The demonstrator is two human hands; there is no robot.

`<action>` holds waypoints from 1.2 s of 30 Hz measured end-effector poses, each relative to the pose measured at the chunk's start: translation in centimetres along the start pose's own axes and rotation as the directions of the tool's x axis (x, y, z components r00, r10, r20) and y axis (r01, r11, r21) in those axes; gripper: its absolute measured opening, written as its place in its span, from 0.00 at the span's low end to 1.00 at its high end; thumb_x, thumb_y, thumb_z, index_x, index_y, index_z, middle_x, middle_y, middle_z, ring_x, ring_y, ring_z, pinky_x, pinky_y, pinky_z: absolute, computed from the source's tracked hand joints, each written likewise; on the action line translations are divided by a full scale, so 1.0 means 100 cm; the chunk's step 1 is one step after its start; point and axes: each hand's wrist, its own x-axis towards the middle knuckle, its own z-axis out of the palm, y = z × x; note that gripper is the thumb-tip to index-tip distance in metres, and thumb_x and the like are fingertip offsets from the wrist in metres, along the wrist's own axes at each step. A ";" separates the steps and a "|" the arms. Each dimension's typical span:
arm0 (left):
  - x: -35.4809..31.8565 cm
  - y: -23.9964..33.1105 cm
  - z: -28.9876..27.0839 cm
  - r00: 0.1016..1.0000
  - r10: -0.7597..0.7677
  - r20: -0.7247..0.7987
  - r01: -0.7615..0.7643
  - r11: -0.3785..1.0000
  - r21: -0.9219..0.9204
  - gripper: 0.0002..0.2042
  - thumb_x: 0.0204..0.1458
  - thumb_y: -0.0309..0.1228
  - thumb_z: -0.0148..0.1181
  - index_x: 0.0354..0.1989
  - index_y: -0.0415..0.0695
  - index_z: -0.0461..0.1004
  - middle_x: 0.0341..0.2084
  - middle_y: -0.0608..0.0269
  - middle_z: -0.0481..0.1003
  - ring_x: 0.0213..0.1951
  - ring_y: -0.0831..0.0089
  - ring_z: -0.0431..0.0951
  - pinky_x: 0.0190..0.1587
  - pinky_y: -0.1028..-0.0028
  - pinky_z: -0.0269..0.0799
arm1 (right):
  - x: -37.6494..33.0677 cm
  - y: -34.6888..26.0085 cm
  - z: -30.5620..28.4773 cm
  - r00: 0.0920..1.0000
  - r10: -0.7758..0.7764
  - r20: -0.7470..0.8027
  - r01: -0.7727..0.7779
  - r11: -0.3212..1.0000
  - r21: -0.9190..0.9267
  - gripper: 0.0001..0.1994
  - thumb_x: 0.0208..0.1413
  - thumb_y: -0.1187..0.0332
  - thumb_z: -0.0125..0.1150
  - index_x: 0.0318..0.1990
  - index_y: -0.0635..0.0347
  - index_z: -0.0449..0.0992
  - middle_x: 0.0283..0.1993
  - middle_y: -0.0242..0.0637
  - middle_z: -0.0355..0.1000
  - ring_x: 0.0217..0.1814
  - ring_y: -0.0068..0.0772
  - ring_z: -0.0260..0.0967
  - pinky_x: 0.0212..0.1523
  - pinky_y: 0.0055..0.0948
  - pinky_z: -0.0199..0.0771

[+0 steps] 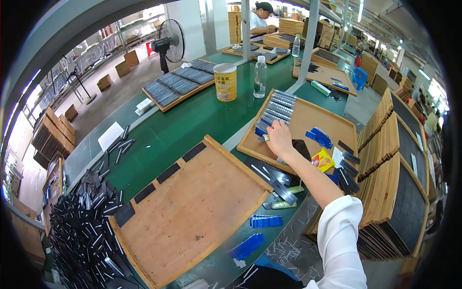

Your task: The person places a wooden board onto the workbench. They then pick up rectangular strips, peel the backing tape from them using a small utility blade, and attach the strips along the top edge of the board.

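We are reaching our right hand [279, 138] out to the row of small grey strips [275, 111] lying at the far corner of a wooden tray [332, 126]. Our fingers are curling down and touching the near end of that row, by a little blue piece, but we cannot tell if the grip is closing on anything. Our left hand is not showing.

On the same tray, blue clips [319, 137] are lying to the right of our hand. A small yellow packet [323, 160] is sitting by our arm, on the tray's near edge. A bigger empty wooden tray [192, 212] is lying in front of us on the green tabletop [183, 125]. A heap of black strips [89, 226] is piling up at its left side.

Farther away, a round yellow can with a white lid [225, 82] is standing beside a clear plastic bottle [260, 77]. Behind them, another tray of dark pieces [179, 85] is sitting near a black fan [169, 42]. Stacks of wooden trays [390, 164] are standing on our right. A person in a white shirt [257, 20] is working at the far end.
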 end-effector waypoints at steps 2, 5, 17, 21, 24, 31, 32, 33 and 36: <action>0.000 0.001 0.001 1.000 -0.012 -0.003 0.012 1.000 0.002 0.10 0.60 0.24 0.57 0.50 0.38 0.71 0.41 0.55 0.78 0.43 0.72 0.78 0.50 0.75 0.75 | 0.000 0.000 0.002 1.000 -0.007 -0.013 0.007 1.000 0.009 0.07 0.43 0.68 0.64 0.27 0.64 0.78 0.38 0.44 0.67 0.46 0.44 0.64 0.43 0.39 0.69; 0.000 0.006 0.003 0.999 -0.034 -0.010 0.034 0.999 -0.014 0.10 0.61 0.23 0.56 0.50 0.37 0.71 0.42 0.54 0.78 0.44 0.72 0.78 0.50 0.74 0.75 | 0.001 0.000 0.002 1.000 0.017 0.000 -0.017 1.000 0.019 0.07 0.43 0.69 0.64 0.27 0.64 0.79 0.38 0.43 0.67 0.47 0.45 0.64 0.44 0.39 0.69; -0.005 -0.002 0.003 0.998 -0.017 -0.060 0.014 0.999 -0.043 0.09 0.59 0.18 0.56 0.47 0.36 0.73 0.42 0.53 0.78 0.44 0.70 0.79 0.51 0.73 0.75 | 0.005 -0.001 0.006 0.994 0.088 -0.057 -0.079 0.987 0.138 0.06 0.42 0.70 0.64 0.29 0.59 0.80 0.37 0.39 0.69 0.46 0.44 0.65 0.47 0.40 0.69; -0.011 0.000 0.001 0.995 -0.072 -0.075 0.069 0.996 -0.051 0.09 0.59 0.18 0.55 0.48 0.36 0.73 0.42 0.53 0.78 0.44 0.69 0.79 0.52 0.73 0.75 | 0.004 0.003 0.003 0.992 0.127 -0.022 -0.122 0.979 0.161 0.06 0.42 0.69 0.64 0.30 0.57 0.81 0.34 0.39 0.74 0.44 0.45 0.67 0.46 0.42 0.69; -0.016 -0.003 -0.001 0.995 -0.061 -0.077 0.055 0.996 -0.075 0.10 0.59 0.18 0.55 0.48 0.36 0.72 0.43 0.53 0.78 0.45 0.69 0.79 0.52 0.73 0.74 | 0.002 0.007 0.002 0.992 0.127 0.002 -0.126 0.982 0.138 0.07 0.42 0.67 0.65 0.30 0.57 0.81 0.33 0.40 0.76 0.42 0.46 0.68 0.46 0.42 0.69; -0.020 -0.021 -0.016 0.977 -0.147 -0.157 0.135 0.987 -0.084 0.09 0.58 0.16 0.52 0.47 0.35 0.69 0.43 0.56 0.74 0.48 0.68 0.75 0.56 0.70 0.70 | 0.016 -0.004 0.014 0.982 0.091 0.163 -0.117 0.980 0.158 0.10 0.40 0.63 0.64 0.28 0.57 0.83 0.28 0.50 0.77 0.34 0.55 0.76 0.39 0.49 0.77; -0.021 -0.016 -0.010 0.987 -0.076 -0.141 0.065 0.995 -0.078 0.06 0.61 0.18 0.49 0.44 0.35 0.71 0.41 0.59 0.74 0.46 0.71 0.74 0.54 0.72 0.70 | 0.020 -0.002 0.011 0.966 0.152 0.211 -0.184 0.973 0.139 0.10 0.42 0.62 0.63 0.29 0.57 0.83 0.28 0.49 0.77 0.36 0.55 0.76 0.39 0.49 0.76; -0.020 0.006 0.000 0.981 -0.091 -0.168 0.086 0.996 -0.035 0.07 0.57 0.16 0.53 0.43 0.36 0.73 0.42 0.58 0.75 0.44 0.72 0.75 0.54 0.73 0.70 | 0.022 -0.004 -0.002 0.955 0.172 0.243 -0.202 0.974 0.106 0.13 0.45 0.59 0.63 0.32 0.58 0.83 0.30 0.50 0.78 0.38 0.54 0.77 0.40 0.48 0.76; -0.026 0.021 0.010 0.982 -0.145 -0.121 0.141 0.989 -0.042 0.08 0.56 0.15 0.55 0.43 0.36 0.74 0.43 0.57 0.76 0.46 0.72 0.76 0.53 0.74 0.70 | 0.030 0.027 -0.018 0.964 0.122 0.236 -0.152 0.982 0.114 0.19 0.50 0.53 0.64 0.39 0.61 0.81 0.36 0.53 0.78 0.40 0.53 0.76 0.39 0.47 0.74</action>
